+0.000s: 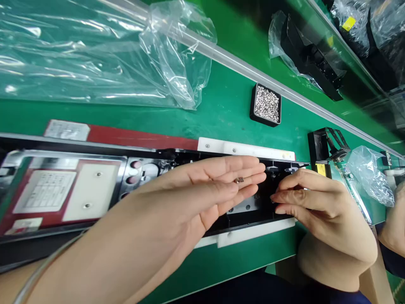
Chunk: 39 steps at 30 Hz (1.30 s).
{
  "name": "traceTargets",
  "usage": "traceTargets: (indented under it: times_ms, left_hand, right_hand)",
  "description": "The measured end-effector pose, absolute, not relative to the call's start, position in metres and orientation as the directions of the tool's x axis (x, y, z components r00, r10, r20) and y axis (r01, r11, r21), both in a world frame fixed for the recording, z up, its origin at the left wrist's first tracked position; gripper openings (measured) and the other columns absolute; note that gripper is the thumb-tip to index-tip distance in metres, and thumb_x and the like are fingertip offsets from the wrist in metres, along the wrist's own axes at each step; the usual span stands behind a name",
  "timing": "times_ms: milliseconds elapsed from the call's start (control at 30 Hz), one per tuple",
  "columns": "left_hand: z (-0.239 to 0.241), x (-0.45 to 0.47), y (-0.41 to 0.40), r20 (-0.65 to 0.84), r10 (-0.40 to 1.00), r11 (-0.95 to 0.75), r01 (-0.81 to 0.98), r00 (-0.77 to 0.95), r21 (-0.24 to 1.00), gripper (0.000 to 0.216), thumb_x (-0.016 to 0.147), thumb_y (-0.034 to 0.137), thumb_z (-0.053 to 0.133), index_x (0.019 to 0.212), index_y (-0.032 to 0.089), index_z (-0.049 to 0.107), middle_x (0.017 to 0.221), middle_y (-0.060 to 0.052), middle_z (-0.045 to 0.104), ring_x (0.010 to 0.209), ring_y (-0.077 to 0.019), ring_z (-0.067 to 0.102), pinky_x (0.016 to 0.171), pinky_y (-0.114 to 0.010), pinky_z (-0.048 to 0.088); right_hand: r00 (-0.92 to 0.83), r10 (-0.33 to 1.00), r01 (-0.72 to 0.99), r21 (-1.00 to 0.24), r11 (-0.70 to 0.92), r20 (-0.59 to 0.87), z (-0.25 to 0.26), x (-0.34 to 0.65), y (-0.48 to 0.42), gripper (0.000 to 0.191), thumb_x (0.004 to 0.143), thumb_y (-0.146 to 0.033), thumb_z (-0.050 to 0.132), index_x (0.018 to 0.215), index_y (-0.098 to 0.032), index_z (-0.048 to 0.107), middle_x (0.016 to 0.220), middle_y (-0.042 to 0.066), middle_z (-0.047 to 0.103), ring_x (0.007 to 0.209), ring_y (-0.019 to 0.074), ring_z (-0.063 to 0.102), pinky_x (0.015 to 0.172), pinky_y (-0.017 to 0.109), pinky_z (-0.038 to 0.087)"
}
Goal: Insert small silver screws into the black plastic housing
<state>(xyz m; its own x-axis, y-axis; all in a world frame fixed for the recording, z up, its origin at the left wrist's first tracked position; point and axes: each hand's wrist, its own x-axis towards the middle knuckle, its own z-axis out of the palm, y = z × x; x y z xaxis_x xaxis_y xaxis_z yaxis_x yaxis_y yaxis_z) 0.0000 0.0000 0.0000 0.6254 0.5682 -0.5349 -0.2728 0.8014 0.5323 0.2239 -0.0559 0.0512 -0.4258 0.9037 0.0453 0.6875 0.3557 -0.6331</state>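
You are cupping small screws (pixel 238 180) in your open left hand (pixel 202 190); your right hand (pixel 311 200) is pinching, contents hidden, over the black chassis (pixel 177 162) on the green counter (pixel 228 105), its label unreadable.

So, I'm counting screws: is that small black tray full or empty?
Full: the black tray is heaped with silvery screws to its rim.

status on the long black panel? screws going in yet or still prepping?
Done: the long black panel sits seated in the white fixture. In hand: the left hand lies open with small screws on its fingers; the right hand pinches at the panel's right end, whatever it holds hidden. Left: the black tray of screws looks full; I can't tell whether any screws are seated.
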Motion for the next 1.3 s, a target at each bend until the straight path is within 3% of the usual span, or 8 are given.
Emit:
traceTargets:
  times_ms: [200,600,800,1133,1300]
  left_hand:
    - [0.004,0.002,0.001,-0.552,0.562,0.81,-0.274,0.616,0.519,0.025,0.078,0.028,0.066,0.103,0.029,0.069,0.122,-0.001,0.065,0.119,-0.0262,0.055,0.085,-0.022,0.056]
    - [0.008,0.004,0.0,-0.571,0.557,0.818,-0.279,0.603,0.504,0.025,0.078,0.028,0.067,0.103,0.026,0.07,0.12,-0.003,0.065,0.117,-0.0262,0.057,0.084,-0.022,0.056]
    - [0.004,0.002,-0.001,-0.551,0.564,0.81,-0.282,0.616,0.514,0.026,0.077,0.029,0.067,0.103,0.028,0.07,0.122,-0.003,0.065,0.119,-0.0268,0.056,0.084,-0.021,0.056]
    - [0.011,0.007,0.003,-0.563,0.548,0.821,-0.271,0.618,0.502,0.027,0.076,0.032,0.068,0.103,0.027,0.07,0.119,-0.003,0.066,0.116,-0.026,0.058,0.084,-0.021,0.055]
    - [0.011,0.005,0.003,-0.563,0.52,0.834,-0.241,0.642,0.496,0.027,0.076,0.033,0.068,0.103,0.029,0.07,0.12,-0.002,0.065,0.116,-0.0252,0.058,0.086,-0.02,0.054]
  right_hand:
    - [-0.375,0.926,0.701,-0.638,0.32,0.052,0.052,0.224,-0.055,0.011,0.09,-0.002,0.058,0.097,-0.008,0.065,0.099,0.004,0.051,0.091,0.0046,0.052,0.077,0.014,0.046]
    - [-0.359,0.933,0.746,-0.589,0.311,0.038,0.05,0.218,-0.059,0.011,0.093,-0.004,0.054,0.089,-0.008,0.064,0.094,0.003,0.052,0.085,0.0062,0.05,0.072,0.019,0.042]
    - [-0.376,0.926,0.707,-0.638,0.305,0.027,0.051,0.221,-0.056,0.011,0.093,-0.005,0.054,0.093,-0.008,0.064,0.099,0.004,0.052,0.092,0.0063,0.052,0.078,0.017,0.044]
    - [-0.331,0.944,0.751,-0.603,0.267,0.006,0.05,0.216,-0.055,0.013,0.094,-0.008,0.053,0.087,-0.008,0.065,0.092,0.003,0.051,0.081,0.0041,0.049,0.071,0.016,0.041]
    - [-0.281,0.946,0.701,-0.639,0.317,0.161,0.053,0.216,-0.054,0.008,0.09,-0.002,0.058,0.094,-0.006,0.064,0.096,0.006,0.053,0.089,0.0071,0.053,0.075,0.016,0.046]
